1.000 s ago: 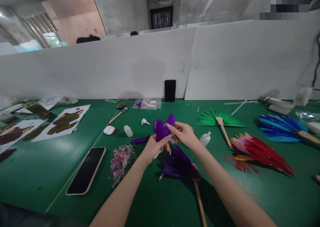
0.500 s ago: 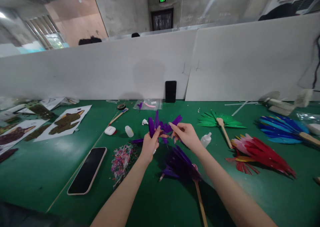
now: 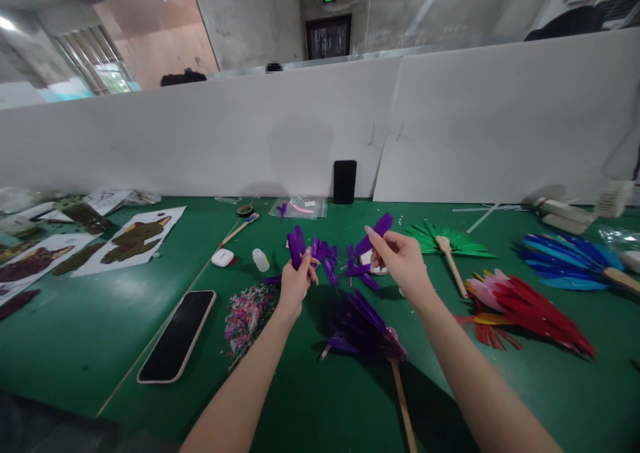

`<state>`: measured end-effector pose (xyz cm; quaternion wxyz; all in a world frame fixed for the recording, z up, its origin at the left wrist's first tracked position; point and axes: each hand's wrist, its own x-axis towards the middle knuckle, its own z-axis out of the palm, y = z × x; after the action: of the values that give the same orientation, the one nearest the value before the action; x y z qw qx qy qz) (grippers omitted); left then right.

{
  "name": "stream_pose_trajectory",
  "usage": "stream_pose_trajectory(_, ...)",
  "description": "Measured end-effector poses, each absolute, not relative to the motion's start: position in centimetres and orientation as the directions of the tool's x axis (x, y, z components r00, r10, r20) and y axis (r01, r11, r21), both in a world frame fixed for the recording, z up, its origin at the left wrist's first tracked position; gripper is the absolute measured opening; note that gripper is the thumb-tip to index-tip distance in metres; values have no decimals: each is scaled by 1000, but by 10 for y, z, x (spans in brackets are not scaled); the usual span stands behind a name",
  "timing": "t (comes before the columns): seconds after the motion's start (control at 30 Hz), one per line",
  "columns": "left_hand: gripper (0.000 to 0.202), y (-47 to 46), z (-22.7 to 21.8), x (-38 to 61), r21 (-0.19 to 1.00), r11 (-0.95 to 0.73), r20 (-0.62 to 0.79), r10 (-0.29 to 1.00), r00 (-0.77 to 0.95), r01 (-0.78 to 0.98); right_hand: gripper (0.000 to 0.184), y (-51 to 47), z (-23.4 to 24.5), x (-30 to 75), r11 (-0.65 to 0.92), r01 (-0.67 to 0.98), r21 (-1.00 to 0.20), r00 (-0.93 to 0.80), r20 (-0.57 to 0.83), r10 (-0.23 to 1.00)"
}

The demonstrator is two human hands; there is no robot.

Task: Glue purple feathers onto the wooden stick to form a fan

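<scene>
My left hand (image 3: 296, 281) is closed on a small bunch of purple feathers (image 3: 297, 245) that stick up above the thumb. My right hand (image 3: 400, 256), apart from it, pinches a single purple feather (image 3: 382, 225) between thumb and fingertips. Loose purple petal-like pieces (image 3: 330, 266) lie on the green table behind and between the hands. Below them rests a purple feather fan (image 3: 357, 326) with a wooden handle (image 3: 401, 403). A small white bottle (image 3: 261, 260) stands left of my left hand, near a heap of colourful scraps (image 3: 247, 316).
On the left lie a phone (image 3: 177, 336), a white case (image 3: 223, 258) and a picture sheet (image 3: 145, 240). To the right are a green fan (image 3: 470, 243), red feathers (image 3: 540, 310) and a blue fan (image 3: 570, 260). Another phone (image 3: 345, 182) leans on the white partition (image 3: 200, 146).
My hands have moved apart. The right one has gone to the right with a purple feather, and the left one has shifted slightly left and down. The view has moved slightly.
</scene>
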<state>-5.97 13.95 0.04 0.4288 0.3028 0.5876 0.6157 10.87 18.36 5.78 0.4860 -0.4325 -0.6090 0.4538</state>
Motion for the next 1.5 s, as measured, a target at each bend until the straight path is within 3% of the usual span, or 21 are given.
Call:
stream_pose_trajectory(0.13,38,135,4,-52,996,89,-94,931,-351,-33,45,191,50,113,198,177,-964,-266,147,953)
stream_pose_trajectory(0.27,40,133,3,-50,992,125,-122,934,-337,-14,26,195,33,108,182,345,-921,-341,57,938)
stream_pose_trajectory(0.4,47,133,2,-56,989,148,-138,958,-253,21,55,195,25,104,195,399,-896,-336,55,940)
stream_pose_trajectory(0.47,52,133,3,-57,991,136,-135,968,-214,-13,54,194,24,103,222,378,-899,-349,83,934)
stream_pose_trajectory(0.6,60,133,3,-56,982,121,-146,973,-176,-146,32,193,22,101,279,362,-889,-418,113,902)
stream_pose_trajectory(0.73,62,131,1,-55,969,153,-168,984,-62,-193,42,191,16,98,351,420,-837,-475,126,871)
stream_pose_trajectory(0.83,58,132,-3,-58,991,109,-111,994,-18,-82,54,192,10,97,394,474,-788,-463,158,872)
stream_pose_trajectory(1.03,48,140,-13,-68,981,-33,50,995,-85,192,53,195,11,99,405,460,-790,-374,242,896)
stream_pose_trajectory(1.13,37,142,-14,-78,886,-89,211,951,-226,455,37,195,14,101,459,496,-737,-391,282,876)
stream_pose_trajectory(1.27,33,142,-15,-94,601,15,346,897,-276,799,25,194,16,101,520,556,-649,-448,293,845)
stream_pose_trajectory(1.4,45,141,-19,-100,366,141,230,944,-237,920,23,190,19,101,558,538,-632,-506,288,813)
stream_pose_trajectory(1.5,35,142,-22,-97,309,204,116,961,-249,929,24,189,26,103,540,539,-647,-478,294,828)
